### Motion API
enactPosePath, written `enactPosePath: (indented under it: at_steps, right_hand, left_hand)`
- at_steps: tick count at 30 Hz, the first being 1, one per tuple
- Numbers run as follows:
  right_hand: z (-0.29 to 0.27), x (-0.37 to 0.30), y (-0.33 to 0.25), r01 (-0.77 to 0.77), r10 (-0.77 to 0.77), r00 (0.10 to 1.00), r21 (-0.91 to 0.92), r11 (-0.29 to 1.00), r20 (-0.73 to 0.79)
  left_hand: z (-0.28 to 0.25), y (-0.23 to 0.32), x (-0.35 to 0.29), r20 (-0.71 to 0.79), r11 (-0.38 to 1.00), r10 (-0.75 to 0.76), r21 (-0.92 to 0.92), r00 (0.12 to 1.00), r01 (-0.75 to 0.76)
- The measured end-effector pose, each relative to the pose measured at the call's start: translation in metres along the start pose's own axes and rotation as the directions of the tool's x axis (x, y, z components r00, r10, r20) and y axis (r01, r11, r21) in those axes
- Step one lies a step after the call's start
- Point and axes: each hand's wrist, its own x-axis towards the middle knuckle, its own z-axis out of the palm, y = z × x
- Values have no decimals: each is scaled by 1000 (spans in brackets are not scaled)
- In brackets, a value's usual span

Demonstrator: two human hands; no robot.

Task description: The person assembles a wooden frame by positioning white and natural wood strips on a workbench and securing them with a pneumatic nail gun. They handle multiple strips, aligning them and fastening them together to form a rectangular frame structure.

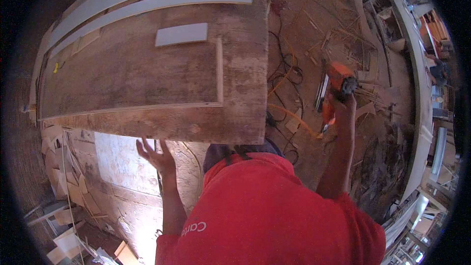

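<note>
My right hand [342, 102] is wrapped round the handle of an orange and black nail gun [339, 76], held out over the floor to the right of the workbench. An orange air hose [297, 117] runs up to the gun's lower end. Just off the front edge of the wooden workbench [245, 83], my left hand [158, 157] has its fingers spread and nothing in it. On the bench lie thin wood strips [220, 71] forming a corner, a short white board [181, 34] and long white boards [162, 1].
Dark cables [282, 68] coil on the floor beside the bench. Wood scraps [314, 49] litter the ground further right, near a long pale beam [423, 98]. More offcuts [76, 191] lie at lower left. A small yellow item [57, 66] sits at the bench's left end.
</note>
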Motion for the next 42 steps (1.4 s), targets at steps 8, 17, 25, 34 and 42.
enactPosePath:
  at_steps: [8,17,25,34,42]
  right_hand:
    - [-110,110,-10,404,-430,901,-457,792,52]
    - [-226,146,-24,471,-836,539,-788,396,-98]
    - [-211,138,-45,645,-893,444,-667,372,-69]
    - [-70,211,-138,762,-809,551,-517,390,203]
    - [200,344,-225,975,-740,222,-171,145,635]
  left_hand:
    - [-5,25,-90,100,961,-263,113,960,252]
    - [14,79,-142,157,940,-332,-27,930,340]
    - [28,98,-155,184,881,-403,-187,896,435]
    - [62,146,-137,-131,868,-464,-263,876,421]
    - [81,231,-89,-404,724,-683,-261,609,638]
